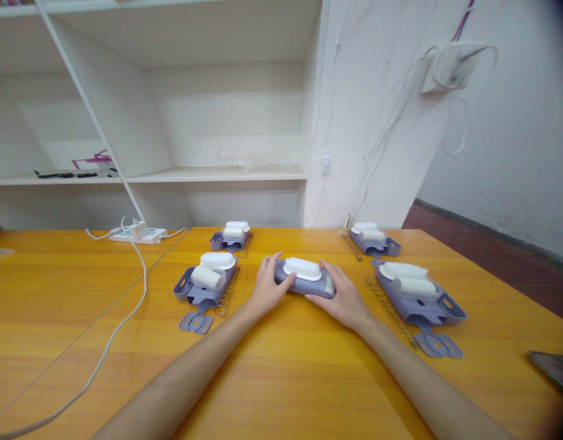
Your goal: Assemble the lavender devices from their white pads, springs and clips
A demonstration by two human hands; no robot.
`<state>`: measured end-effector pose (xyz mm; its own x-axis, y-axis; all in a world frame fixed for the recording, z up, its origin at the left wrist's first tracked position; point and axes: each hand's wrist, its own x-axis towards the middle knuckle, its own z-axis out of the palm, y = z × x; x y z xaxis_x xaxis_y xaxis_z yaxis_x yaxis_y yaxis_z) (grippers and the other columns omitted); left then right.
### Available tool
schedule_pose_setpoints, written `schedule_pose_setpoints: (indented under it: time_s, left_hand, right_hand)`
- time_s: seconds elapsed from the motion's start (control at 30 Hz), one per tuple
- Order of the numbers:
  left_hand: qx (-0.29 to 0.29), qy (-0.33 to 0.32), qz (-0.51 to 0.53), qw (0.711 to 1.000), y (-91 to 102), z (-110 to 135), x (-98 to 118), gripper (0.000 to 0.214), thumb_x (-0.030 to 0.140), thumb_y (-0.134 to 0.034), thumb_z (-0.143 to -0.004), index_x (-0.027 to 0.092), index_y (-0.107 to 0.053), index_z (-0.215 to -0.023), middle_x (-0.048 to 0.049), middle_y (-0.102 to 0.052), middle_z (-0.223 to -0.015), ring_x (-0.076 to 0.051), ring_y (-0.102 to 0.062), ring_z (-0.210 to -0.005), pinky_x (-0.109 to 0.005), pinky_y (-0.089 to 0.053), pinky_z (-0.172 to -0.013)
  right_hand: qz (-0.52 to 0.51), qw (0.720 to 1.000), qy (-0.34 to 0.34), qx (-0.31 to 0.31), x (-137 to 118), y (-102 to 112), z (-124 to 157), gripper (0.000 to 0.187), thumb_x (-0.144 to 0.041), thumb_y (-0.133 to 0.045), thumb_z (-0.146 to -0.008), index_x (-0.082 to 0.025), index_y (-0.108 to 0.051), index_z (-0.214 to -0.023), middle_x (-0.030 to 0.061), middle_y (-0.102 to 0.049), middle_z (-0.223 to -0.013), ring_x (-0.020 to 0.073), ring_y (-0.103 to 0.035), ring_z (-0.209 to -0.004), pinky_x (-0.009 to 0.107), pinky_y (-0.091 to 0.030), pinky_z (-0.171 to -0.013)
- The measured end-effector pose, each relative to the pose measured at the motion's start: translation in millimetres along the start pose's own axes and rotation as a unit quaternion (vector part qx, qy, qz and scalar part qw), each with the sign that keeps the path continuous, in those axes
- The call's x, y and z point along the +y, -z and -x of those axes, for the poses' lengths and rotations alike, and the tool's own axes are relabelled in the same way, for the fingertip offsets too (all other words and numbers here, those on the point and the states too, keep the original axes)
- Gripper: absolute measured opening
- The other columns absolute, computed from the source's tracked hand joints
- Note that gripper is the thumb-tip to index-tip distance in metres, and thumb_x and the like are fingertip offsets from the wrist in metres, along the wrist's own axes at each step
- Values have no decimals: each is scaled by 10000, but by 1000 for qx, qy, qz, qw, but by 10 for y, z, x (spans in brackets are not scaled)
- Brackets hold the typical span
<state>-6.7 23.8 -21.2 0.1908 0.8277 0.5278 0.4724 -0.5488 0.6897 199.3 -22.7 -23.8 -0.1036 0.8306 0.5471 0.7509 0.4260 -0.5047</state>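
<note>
A grey-purple plastic case (298, 286) with perforated sides lies crosswise at the middle of the table. On its top sits a white oval piece (303, 269) with a ridged or bristly upper side; which it is I cannot tell. My left hand (271, 282) is closed round the left end of the case, thumb on the near side. Round the right end, my right hand (343, 294) grips with its thumb below and its fingers above. The undersides of both hands and the bottom of the case are hidden.
Similar purple sets with white rolls stand at left (203, 299), right (412, 308), back left (235, 243) and back right (373, 245). Flat purple rings (196, 322) and a chain of metal rings (391, 311) lie by them. A white cable (125, 318) crosses the left; a dark flat device (554, 370) lies right.
</note>
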Motion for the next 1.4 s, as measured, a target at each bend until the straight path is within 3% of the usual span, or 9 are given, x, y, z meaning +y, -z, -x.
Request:
schedule_pose_setpoints:
  time_s: [0.37, 0.57, 0.63, 0.73, 0.83, 0.97, 1.1, 1.23, 1.4]
  left_hand:
    - [-57, -156, -182, 969, 34, 109, 210, 442, 295, -474, -845, 219, -418, -1276, -134, -431, -1289, -272, -388, -1212, -496, -243, -1031]
    - [-39, -110, -183, 976, 12, 87, 154, 660, 425, -531, -806, 171, -272, -1358, -154, -384, -1373, -288, -297, -1301, -520, -152, -1070]
    - [-33, -103, -183, 977, 26, 81, 153, 681, 456, -538, -797, 174, -274, -1357, -146, -442, -1335, -292, -360, -1258, -527, -143, -1067]
    - [-40, -134, -197, 970, 63, 93, 195, 598, 472, -522, -803, 175, -377, -1302, -139, -567, -1187, -287, -500, -1085, -533, -188, -1035]
    - [-97, -214, -202, 951, 88, 125, 265, 491, 445, -491, -824, 177, -464, -1235, -127, -629, -1033, -263, -545, -959, -487, -296, -966]
    - [-179, -303, -182, 918, 82, 143, 321, 350, 363, -457, -855, 207, -521, -1162, -95, -614, -1096, -237, -519, -1002, -415, -353, -908]
    - [-151, -278, -175, 932, 66, 123, 294, 224, 291, -424, -888, 215, -572, -1038, -71, -615, -1064, -211, -517, -984, -386, -363, -874]
    - [-122, -232, -161, 952, 51, 109, 246, 204, 289, -463, -877, 204, -564, -1032, -74, -606, -1031, -207, -517, -973, -367, -380, -850]
    - [-68, -147, -126, 979, 27, 77, 174, 409, 412, -590, -792, 203, -513, -1134, -85, -587, -1092, -238, -517, -1024, -391, -401, -875]
  right_hand:
    - [15, 999, 22, -29, 5, -20, -2, 644, -391, -658, -716, -236, -401, -1285, 84, -506, -1187, 249, -497, -1113, 420, -398, -971]
    - [13, 999, 18, -38, 13, -42, 2, 667, -374, -629, -744, -245, -345, -1334, 86, -466, -1269, 251, -446, -1178, 439, -357, -1010]
    - [26, 1000, 10, -7, 49, -57, -10, 677, -354, -626, -747, -237, -332, -1346, 92, -441, -1297, 264, -408, -1209, 463, -329, -1029]
    - [54, 993, -31, 100, 152, -71, -39, 591, -278, -580, -766, -204, -383, -1318, 120, -443, -1267, 290, -411, -1191, 494, -337, -1009]
    - [57, 982, -82, 159, 246, -71, -58, 455, -260, -522, -783, -172, -482, -1228, 127, -549, -1077, 287, -532, -1016, 485, -429, -900]
    - [-4, 995, -69, 73, 218, -64, -47, 337, -291, -430, -848, -191, -544, -1149, 74, -650, -900, 229, -620, -814, 401, -499, -784]
    - [-6, 1000, -7, 12, 80, -41, -19, 278, -309, -412, -882, -217, -581, -1083, 61, -657, -1021, 220, -612, -925, 381, -474, -848]
    - [26, 999, 35, -19, -17, -5, -1, 292, -331, -469, -868, -199, -564, -1111, 65, -641, -1034, 220, -590, -950, 382, -446, -881]
    - [57, 996, 49, -46, -24, 2, 6, 385, -360, -508, -857, -208, -510, -1210, 72, -615, -1037, 228, -573, -951, 397, -440, -878]
